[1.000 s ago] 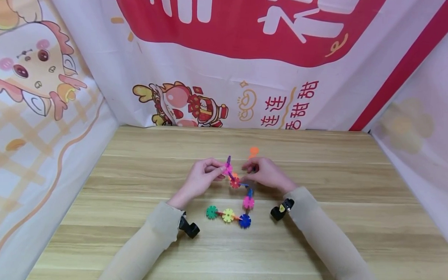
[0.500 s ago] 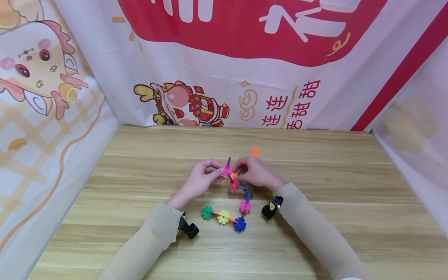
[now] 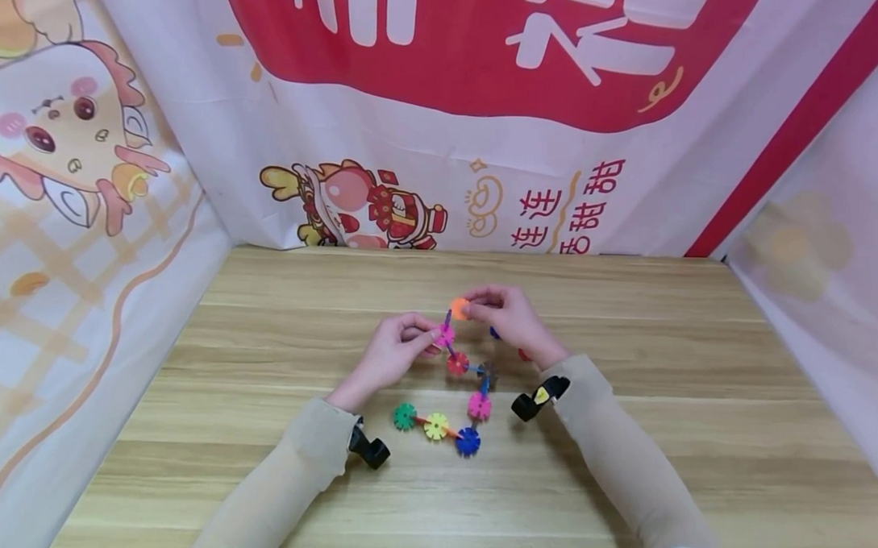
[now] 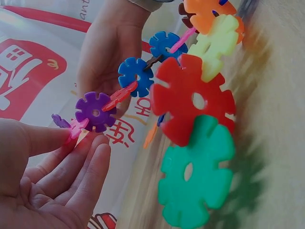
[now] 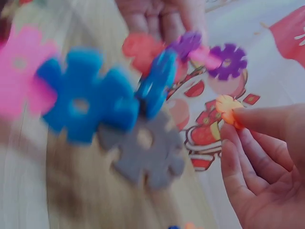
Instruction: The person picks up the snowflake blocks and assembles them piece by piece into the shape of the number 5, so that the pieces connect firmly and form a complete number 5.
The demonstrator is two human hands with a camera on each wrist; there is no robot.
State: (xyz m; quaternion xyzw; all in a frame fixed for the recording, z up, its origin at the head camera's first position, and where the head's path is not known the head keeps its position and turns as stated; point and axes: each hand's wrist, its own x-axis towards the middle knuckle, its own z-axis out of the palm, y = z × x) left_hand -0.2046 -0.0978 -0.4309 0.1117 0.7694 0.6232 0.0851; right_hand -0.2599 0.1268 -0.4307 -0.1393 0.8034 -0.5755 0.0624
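Cloth [image 3: 415, 132] printed in red, white and yellow backs and flanks the wood-grain counter [image 3: 431, 512]. Across it winds a multicoloured chain [image 3: 480, 405]. Left hand [image 3: 393, 345] pinches a pink disc [image 3: 445, 335] near the chain's far end; right hand [image 3: 510, 315] pinches an orange disc [image 3: 459, 308] just beside the end's purple disc [image 3: 449, 317].

Pale brown wood-grain tabletop [image 3: 694, 444], flat.
Bears a dark-blue plastic piece [image 3: 494, 332] and a red plastic piece [image 3: 524, 355], both partly hidden. Runs beneath the near end of a linked chain of notched plastic discs [image 3: 479, 408]: green disc [image 3: 405, 411], yellow disc [image 3: 436, 433], dark-blue disc [image 3: 468, 442]; resting or raised, hard to tell.
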